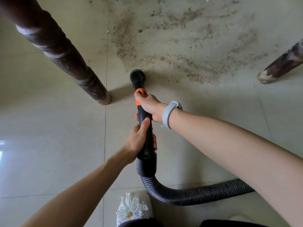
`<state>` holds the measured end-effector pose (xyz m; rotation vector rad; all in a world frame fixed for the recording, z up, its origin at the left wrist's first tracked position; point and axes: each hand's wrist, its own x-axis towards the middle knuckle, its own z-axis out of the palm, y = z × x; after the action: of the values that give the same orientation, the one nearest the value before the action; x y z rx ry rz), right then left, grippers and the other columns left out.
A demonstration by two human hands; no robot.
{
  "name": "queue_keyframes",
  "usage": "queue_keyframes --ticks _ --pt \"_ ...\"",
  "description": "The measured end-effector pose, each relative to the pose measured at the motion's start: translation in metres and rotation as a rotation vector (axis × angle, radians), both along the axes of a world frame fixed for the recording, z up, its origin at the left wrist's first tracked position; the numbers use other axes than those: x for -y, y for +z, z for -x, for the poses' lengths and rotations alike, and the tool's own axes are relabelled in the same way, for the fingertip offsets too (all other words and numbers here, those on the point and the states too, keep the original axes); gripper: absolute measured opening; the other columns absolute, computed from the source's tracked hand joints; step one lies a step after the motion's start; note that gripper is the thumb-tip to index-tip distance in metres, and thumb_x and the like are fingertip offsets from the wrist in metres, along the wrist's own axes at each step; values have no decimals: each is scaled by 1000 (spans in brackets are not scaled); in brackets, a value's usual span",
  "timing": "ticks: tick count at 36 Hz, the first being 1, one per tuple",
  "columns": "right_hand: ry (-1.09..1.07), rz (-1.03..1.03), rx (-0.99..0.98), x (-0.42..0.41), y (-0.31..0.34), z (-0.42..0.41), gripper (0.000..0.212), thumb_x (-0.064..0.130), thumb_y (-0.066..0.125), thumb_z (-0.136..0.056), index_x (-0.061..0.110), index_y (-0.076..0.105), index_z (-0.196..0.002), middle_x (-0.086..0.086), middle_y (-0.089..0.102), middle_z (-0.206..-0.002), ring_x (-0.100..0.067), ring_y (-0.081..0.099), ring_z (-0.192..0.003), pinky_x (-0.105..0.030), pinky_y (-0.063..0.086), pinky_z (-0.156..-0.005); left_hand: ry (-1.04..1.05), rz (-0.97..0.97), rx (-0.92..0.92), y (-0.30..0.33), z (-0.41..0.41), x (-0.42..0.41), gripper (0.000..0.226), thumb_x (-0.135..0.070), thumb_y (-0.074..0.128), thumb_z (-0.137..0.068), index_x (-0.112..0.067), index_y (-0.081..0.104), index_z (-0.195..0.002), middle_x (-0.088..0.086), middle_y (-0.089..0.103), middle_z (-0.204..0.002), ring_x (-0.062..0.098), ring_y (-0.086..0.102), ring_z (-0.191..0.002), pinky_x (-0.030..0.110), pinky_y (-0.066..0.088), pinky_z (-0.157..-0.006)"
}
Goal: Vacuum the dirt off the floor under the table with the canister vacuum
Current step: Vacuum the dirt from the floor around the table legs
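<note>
Head view shows both hands wrapped around the black vacuum wand (144,128): right grip (150,107) nearer its nozzle (137,75), left grip (139,141) behind. That nozzle touches the tiled floor (54,145) at the near edge of the dirt (180,51), between 2 bench legs (65,51), with the ribbed hose (188,194) trailing back from the wand.

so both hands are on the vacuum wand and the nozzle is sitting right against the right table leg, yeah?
Not quite. Both the left hand and right hand do grip the vacuum wand, but the head view shows the nozzle at the near edge of the dirt, closer to the left table leg, touching neither leg.
</note>
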<state>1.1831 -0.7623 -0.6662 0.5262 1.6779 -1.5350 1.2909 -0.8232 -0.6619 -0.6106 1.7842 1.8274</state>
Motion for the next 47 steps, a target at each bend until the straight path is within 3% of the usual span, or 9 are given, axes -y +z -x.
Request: queue_keyframes --ticks 6,11,15,21,27,34,38,43,47 --pt "-53 -44 9 -28 -5 -10 35 44 50 -92 10 45 -88 -12 56 -82 -31 61 -73 -42 55 -81 -102 -25 24 3 -7 -17 38 -37 33 -102 -7 45 -82 14 54 -56 26 52 -48 36 47 -59" --pt "-125 -92 -1 -47 -4 -12 39 51 51 -87 12 46 -87 -12 58 -86 -37 66 -92 -52 53 -90 -234 -12 25 5 -1 -30 38 -41 33 -101 -6 43 -89 13 57 -58 24 54 -48 33 50 -56" --pt "-202 -73 34 -69 -2 -13 39 47 50 -92 9 47 -89 -9 58 -70 -31 62 -71 -50 54 -88 -306 -7 26 5 3 -41 37 -41 33 -101 -8 44 -86 11 57 -55 25 53 -48 33 50 -58" --pt "-291 -39 52 -98 -2 -20 39 44 49 -95 6 45 -96 -11 56 -69 -28 60 -60 -46 55 -83 -390 0 25 5 4 -60 36 -40 34 -101 -8 41 -89 11 58 -56 27 53 -49 33 49 -56" --pt "-347 -41 63 -125 -6 -28 41 47 52 -93 7 45 -95 -11 56 -79 -31 62 -73 -50 54 -87 -484 7 12 6 2 -79 34 -39 35 -101 -7 38 -90 6 57 -51 21 53 -42 27 47 -50" --pt "-479 -27 84 -167 -3 -35 36 41 50 -96 6 45 -94 -11 55 -77 -27 61 -61 -46 56 -82 -568 -6 12 2 7 -107 34 -41 39 -100 -9 37 -88 5 56 -52 20 52 -43 26 47 -49" --pt "-579 -33 93 -189 0 -38 36 42 50 -95 6 44 -96 -12 55 -76 -27 61 -59 -42 57 -74 -647 3 8 1 14 -122 39 -45 42 -98 -8 42 -89 3 59 -55 20 56 -47 28 48 -54" --pt "-694 -20 88 -212 1 -42 43 43 49 -97 4 42 -114 -13 55 -82 -26 61 -63 -38 56 -67 -745 47 -16 1 17 -136 40 -49 44 -96 -11 44 -83 4 62 -63 20 60 -56 29 51 -59" --pt "-780 4 54 -223 2 -41 40 40 48 -98 2 42 -107 -11 52 -76 -24 57 -60 -37 55 -63 -809 102 -88 -2 19 -141 38 -48 44 -96 -11 45 -85 3 65 -66 20 63 -60 29 54 -64"
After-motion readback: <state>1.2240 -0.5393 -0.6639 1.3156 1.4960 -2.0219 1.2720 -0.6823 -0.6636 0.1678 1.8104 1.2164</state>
